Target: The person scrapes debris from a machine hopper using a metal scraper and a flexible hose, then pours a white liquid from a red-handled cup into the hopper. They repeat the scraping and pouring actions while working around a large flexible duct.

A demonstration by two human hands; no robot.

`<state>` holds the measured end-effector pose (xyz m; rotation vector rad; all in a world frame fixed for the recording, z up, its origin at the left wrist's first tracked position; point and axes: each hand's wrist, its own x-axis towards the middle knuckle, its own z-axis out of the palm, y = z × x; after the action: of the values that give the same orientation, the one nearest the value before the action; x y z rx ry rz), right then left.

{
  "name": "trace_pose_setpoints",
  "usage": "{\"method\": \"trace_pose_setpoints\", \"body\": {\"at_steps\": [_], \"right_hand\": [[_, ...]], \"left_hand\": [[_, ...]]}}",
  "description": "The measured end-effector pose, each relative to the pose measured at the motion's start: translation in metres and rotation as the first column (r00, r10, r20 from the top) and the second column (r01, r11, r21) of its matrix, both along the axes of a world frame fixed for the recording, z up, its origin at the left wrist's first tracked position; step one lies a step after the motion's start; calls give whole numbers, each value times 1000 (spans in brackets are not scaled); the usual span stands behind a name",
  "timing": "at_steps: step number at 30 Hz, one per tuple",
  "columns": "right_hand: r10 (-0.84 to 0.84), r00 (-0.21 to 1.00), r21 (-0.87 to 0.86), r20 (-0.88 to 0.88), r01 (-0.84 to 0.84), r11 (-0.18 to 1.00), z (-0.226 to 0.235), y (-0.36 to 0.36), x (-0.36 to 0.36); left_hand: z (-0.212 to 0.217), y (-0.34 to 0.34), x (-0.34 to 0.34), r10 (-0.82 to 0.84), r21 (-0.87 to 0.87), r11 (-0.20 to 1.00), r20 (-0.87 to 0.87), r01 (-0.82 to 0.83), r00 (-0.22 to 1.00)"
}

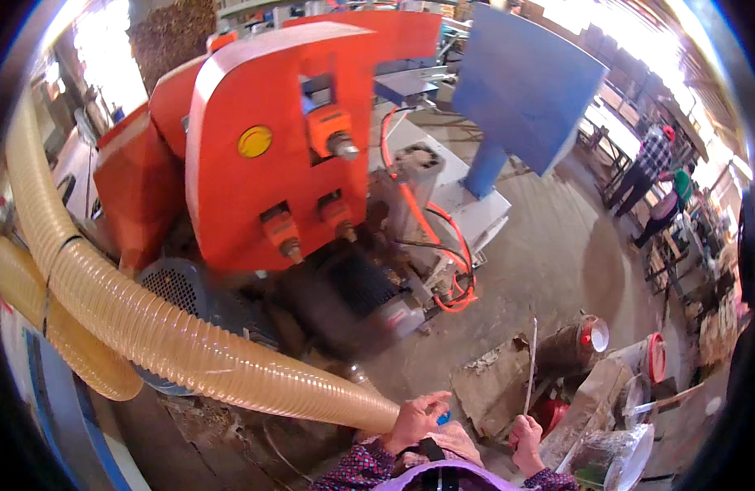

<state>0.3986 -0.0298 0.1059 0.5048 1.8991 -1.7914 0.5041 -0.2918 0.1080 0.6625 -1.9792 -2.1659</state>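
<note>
one slender pale stick (532, 368) upright in the right hand (525, 444)

clenched around the lower end of the stick on the right side, with the free tip pointing up and leaning slightly rightward; in the head view, crossing in front of a torn brown sheet (485, 394) on the concrete floor (529, 282). with the left hand (418, 421), fingers bent and partly spread, overlapping the lower end of a ribbed tan hose (205, 352), beside a small blue object (443, 418); cannot tell about any grasp or contact there, with the palm out of sight.

by look alone, probably at a holding step: stick secured in one fist, tip apparently free of everything nearby. calling next for a steady right grip, a clear path for the tip past the clutter, and a definite placement of the left, either on the hose or well off it.

to the right of the stick, a brown cylinder with a white end (572, 344), a red-rimmed bucket (655, 358) on its side and a cloudy plastic container (631, 460), with a cardboard strip (586, 401) in between. ahead, an orange-red machine housing (275, 164), a dark motor (365, 286) below and a blue panel (525, 86). far right, a person in a checked shirt (649, 157) near a person in green (682, 185).
</note>
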Motion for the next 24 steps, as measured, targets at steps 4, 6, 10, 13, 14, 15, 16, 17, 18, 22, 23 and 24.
{"method": "trace_pose_setpoints", "body": {"at_steps": [4, 6, 10, 13, 14, 15, 16, 17, 18, 22, 23, 24], "right_hand": [[44, 998, 132, 54, -50, 990, -2, -17, 5], [1, 999, 115, 46, -6, 993, 2, -31, 0], [9, 997, 63, 76, -14, 998, 21, -53, -14], [1, 1000, 60, 5, -1, 998, 23, -39, -27], [-5, 1000, 107, -5, 5, 994, 17, -30, -32], [-40, 999, 157, -3, 40, 987, 19, -15, -37], [-50, 999, 146, 15, 48, 988, 35, -14, -43], [-5, 1000, 157, -9, 7, 988, 6, 8, -52], [24, 999, 160, -29, -19, 987, -19, 29, -63], [1, 987, 312, -163, 51, 949, -20, 92, -107], [-90, 988, 278, -125, 122, 953, -30, 100, -91], [-213, 972, 232, -101, 231, 945, -38, 112, -78]], "left_hand": [[-23, -15, 20, 105, 107, 988, 37, -108, 994], [-24, -31, 26, 148, 168, 972, 108, -165, 983], [-39, -49, 28, 326, 105, 939, 15, -326, 945], [-17, -74, 11, 271, 78, 959, 10, -271, 962], [-11, -76, 0, 213, 95, 972, 15, -213, 977], [-1, -67, -18, 193, 93, 977, 14, -194, 981], [4, -59, -32, 162, 102, 981, 16, -163, 987], [-2, -57, -45, 94, -128, 987, -58, -101, 994], [-6, -42, -58, 51, -189, 980, -52, -60, 997], [3, 30, -125, 21, -122, 993, 179, 1, 984], [-3, 35, -132, -29, -125, 991, 210, 56, 977], [-17, 40, -147, -157, -95, 979, 222, 181, 962]]}}
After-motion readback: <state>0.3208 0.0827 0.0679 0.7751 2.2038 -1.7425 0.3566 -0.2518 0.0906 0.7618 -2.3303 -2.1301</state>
